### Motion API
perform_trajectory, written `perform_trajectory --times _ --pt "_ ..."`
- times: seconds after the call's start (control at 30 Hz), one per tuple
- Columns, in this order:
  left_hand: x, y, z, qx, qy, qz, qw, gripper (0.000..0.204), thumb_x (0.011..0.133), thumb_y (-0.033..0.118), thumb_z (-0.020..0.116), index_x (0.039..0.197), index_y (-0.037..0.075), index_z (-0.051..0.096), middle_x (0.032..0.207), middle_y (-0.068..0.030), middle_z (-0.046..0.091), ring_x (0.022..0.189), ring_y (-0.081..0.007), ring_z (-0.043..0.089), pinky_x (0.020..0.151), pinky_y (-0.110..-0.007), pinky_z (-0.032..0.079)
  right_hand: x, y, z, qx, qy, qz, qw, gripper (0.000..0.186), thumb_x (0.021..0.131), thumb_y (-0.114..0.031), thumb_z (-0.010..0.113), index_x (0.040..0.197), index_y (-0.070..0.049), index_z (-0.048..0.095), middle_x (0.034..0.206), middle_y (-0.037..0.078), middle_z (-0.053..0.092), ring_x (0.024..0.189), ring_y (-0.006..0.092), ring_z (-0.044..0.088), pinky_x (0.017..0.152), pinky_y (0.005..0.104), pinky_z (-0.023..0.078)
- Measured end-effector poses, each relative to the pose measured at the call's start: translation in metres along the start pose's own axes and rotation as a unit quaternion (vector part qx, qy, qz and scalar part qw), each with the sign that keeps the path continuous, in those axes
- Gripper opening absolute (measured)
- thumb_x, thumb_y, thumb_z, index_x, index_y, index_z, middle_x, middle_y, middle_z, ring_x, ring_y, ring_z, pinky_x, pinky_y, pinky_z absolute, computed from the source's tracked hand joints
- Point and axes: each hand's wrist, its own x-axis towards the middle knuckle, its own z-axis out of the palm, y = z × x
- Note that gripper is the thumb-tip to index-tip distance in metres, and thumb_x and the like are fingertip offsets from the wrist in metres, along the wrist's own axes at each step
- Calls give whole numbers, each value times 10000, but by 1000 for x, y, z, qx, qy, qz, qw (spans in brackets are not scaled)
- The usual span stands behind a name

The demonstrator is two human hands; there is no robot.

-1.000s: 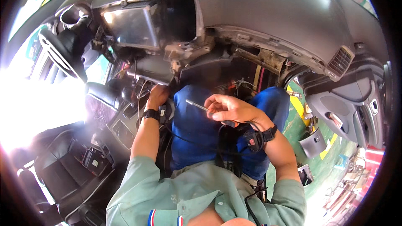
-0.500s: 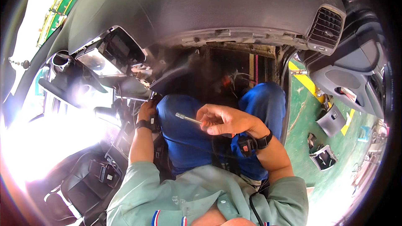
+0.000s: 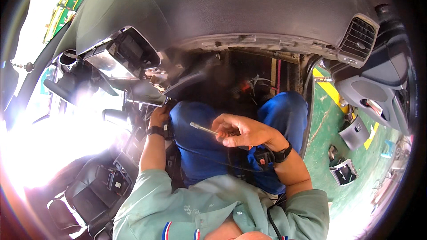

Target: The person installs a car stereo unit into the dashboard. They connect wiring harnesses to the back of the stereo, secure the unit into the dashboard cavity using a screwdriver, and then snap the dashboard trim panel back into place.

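Observation:
My right hand [image 3: 242,131] is closed round the orange handle of a nut driver [image 3: 203,128], held above my lap. Its metal shaft and socket tip point left, over my blue trouser leg. My left hand [image 3: 158,116] reaches in beside my left knee, at the lower edge of the centre dashboard trim [image 3: 144,95]. Its fingers are hidden under that trim, so what they touch does not show. In front of me the dashboard [image 3: 249,11] has an open cavity below it, where the footwell is dark.
An air vent [image 3: 358,40] sits at the dashboard's right end. Beyond the sill stands the open car door [image 3: 373,95]. Removed trim pieces [image 3: 354,133] and a silver-edged frame [image 3: 344,172] lie on the green floor. Left of me is a black seat [image 3: 91,191].
The view has shifted slightly, so the dashboard and door sit a little lower and further right. My right hand still holds the nut driver, and my left hand stays by the trim.

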Motion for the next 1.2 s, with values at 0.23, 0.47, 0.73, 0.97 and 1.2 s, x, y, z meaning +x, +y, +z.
perform_trajectory --times 0.23,0.47,0.73,0.97,1.2 --pt "8 15 7 -64 -8 -71 995 276 794 228 587 974 31 653 838 -262 626 800 -451 615 683 -480 477 5 2 1 -21 10 9 1000 435 865 -123 675 1242 -21 481 1036 43 565 954 110 523 876 271 452" --pt "7 -62 52 -193 26 -101 976 155 820 153 566 880 20 620 746 -203 625 704 -310 630 614 -419 473 10 7 0 -22 9 5 1000 417 863 -108 668 1229 -16 490 1047 51 563 942 116 523 855 264 451" --pt "11 -8 22 -62 19 -19 998 167 810 154 590 894 10 602 731 -215 578 683 -334 625 598 -398 477 5 10 -7 -29 41 11 999 416 853 -104 668 1216 -3 491 1015 47 565 925 107 528 816 250 457" --pt "17 -66 45 -246 3 -108 963 170 829 170 590 777 8 576 637 -79 535 545 -225 537 475 -369 416 8 13 -5 -16 35 2 999 406 851 -104 671 1202 -4 494 1000 37 567 915 105 536 815 247 459" --pt "26 -49 55 -274 17 -84 958 142 874 157 545 822 50 622 651 -32 548 480 -169 473 411 -339 348 8 18 -9 -16 37 15 999 431 857 -121 687 1230 -30 491 1036 32 570 940 94 526 838 245 446"
